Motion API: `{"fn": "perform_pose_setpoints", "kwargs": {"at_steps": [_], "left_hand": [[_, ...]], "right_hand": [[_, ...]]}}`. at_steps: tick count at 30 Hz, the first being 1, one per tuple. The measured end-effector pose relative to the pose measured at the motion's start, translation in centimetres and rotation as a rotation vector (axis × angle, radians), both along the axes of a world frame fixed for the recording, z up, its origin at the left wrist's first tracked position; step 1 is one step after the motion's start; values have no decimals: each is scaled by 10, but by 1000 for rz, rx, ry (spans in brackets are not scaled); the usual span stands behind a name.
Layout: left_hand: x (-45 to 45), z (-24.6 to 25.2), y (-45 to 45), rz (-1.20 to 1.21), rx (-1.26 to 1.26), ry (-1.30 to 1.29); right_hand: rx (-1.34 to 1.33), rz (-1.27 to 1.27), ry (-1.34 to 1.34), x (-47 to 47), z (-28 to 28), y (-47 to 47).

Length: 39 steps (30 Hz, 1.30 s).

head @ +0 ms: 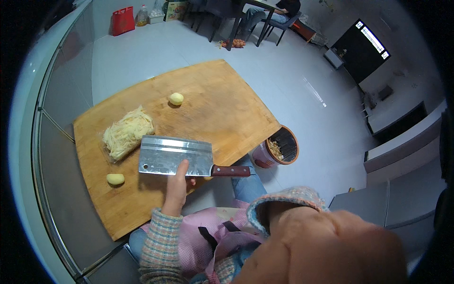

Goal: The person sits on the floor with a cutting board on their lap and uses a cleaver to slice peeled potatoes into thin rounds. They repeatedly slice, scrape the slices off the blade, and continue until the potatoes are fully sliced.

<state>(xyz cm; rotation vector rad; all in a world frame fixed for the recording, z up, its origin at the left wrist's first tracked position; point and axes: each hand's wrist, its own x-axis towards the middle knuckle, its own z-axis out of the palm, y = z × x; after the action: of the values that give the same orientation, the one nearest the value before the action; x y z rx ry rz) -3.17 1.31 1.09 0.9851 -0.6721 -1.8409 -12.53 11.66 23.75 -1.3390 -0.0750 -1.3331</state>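
Observation:
My left hand (179, 188) grips the spine or lower edge of a steel cleaver (175, 156), thumb on the flat of the blade, over the near part of a wooden cutting board (212, 103). The cleaver's brown riveted handle points right and nobody holds it. My right hand (326, 245) is raised very near the camera, large and blurred; its fingers cannot be made out clearly. Left of the blade lies a heap of shredded potato (129, 131) in a clear plastic container. One peeled potato (176, 99) lies beyond the cleaver, another (115, 179) at the board's left.
A bin (271, 152) with peelings stands under the board's right corner. Grey cabinet fronts (58, 142) run along the left. Farther off are a red bag (123, 21), a dark table with chairs, a seated person (280, 12) and a net bag of onions or similar produce (236, 43) on the floor.

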Motion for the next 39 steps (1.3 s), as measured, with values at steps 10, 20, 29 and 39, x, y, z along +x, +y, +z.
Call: {"fn": "perform_pose_setpoints", "kwargs": {"at_steps": [10, 20, 29, 39], "left_hand": [[2, 5, 1, 14, -29, -12], [-4, 11, 3, -76, 9, -18], [-5, 13, 1, -236, -168, -109], [0, -7, -8, -179, -1074, -1328]], "right_hand": [[-335, -789, 1328, -59, -67, -29], [-172, -944, 1729, -88, -156, -28], [-70, -958, 1632, -90, -181, -33], [356, -705, 1455, -110, -158, -69]]}}
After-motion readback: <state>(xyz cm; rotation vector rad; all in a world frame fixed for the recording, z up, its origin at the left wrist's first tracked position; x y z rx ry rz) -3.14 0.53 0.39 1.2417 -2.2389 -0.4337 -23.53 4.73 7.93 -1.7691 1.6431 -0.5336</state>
